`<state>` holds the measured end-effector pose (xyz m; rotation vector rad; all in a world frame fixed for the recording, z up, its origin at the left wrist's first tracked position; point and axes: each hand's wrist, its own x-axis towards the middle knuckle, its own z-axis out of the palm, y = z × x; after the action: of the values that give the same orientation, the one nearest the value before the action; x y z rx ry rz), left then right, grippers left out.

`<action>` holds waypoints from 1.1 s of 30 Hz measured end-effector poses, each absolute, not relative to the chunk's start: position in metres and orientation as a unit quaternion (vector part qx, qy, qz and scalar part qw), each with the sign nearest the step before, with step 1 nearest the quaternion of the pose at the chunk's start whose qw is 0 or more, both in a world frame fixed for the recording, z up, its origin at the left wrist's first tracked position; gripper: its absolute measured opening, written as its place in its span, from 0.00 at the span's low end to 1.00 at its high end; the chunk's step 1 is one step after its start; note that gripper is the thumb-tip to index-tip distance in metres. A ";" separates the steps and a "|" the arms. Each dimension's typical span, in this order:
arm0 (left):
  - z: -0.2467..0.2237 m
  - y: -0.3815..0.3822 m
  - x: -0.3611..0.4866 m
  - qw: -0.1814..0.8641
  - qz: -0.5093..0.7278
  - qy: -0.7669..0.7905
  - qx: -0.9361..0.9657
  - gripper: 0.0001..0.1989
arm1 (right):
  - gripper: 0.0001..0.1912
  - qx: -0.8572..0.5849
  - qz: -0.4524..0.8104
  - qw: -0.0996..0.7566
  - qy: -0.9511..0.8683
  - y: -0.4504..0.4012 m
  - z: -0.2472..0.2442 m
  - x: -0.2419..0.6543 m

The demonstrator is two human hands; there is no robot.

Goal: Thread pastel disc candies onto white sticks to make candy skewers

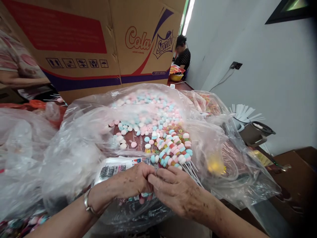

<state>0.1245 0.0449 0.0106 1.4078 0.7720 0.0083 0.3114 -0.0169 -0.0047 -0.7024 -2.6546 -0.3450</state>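
Note:
My left hand (135, 180), with a bangle on its wrist, is closed, and its fingertips meet those of my right hand (174, 188). The right fingers are bent and pressed together too. What they pinch is hidden between them. Just below the hands, pink and blue candies (142, 198) show, partly covered. Beside the left hand lies a stack of printed plastic packets (115, 168). Past the right hand rests a pile of candy skewers (175, 148) in pink, white and blue, their white sticks (194, 173) pointing toward me.
Loose pastel candies (148, 109) spread inside a large clear plastic bag (81, 109). Behind stands a tall cardboard box (86, 39). A dark mug (256, 132) and white sticks (244, 114) are at right. One person (183, 54) sits far back; another person's arm (24, 82) shows at left.

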 end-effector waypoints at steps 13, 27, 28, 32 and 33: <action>0.006 0.030 0.131 0.351 0.182 0.438 0.807 0.09 | 0.15 -0.455 -0.178 0.246 -0.837 -0.024 -0.022 0.284; 0.017 0.013 0.118 0.654 0.467 0.420 0.421 0.23 | 0.10 -0.480 0.228 0.567 -0.629 -0.006 0.004 0.243; 0.024 0.017 0.112 0.670 0.495 0.380 0.402 0.25 | 0.10 -0.468 0.246 0.566 -0.633 -0.008 0.004 0.240; 0.038 0.026 0.085 0.687 0.396 0.269 0.546 0.30 | 0.09 -0.481 0.321 0.565 -0.589 -0.008 0.001 0.240; 0.037 0.026 0.079 0.669 0.335 0.295 0.594 0.30 | 0.09 -0.484 0.330 0.569 -0.578 -0.008 0.001 0.241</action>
<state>0.0793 0.0262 0.0369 1.3397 0.6645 0.7558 0.2408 -0.0077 0.0006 -1.1368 -1.3564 0.7746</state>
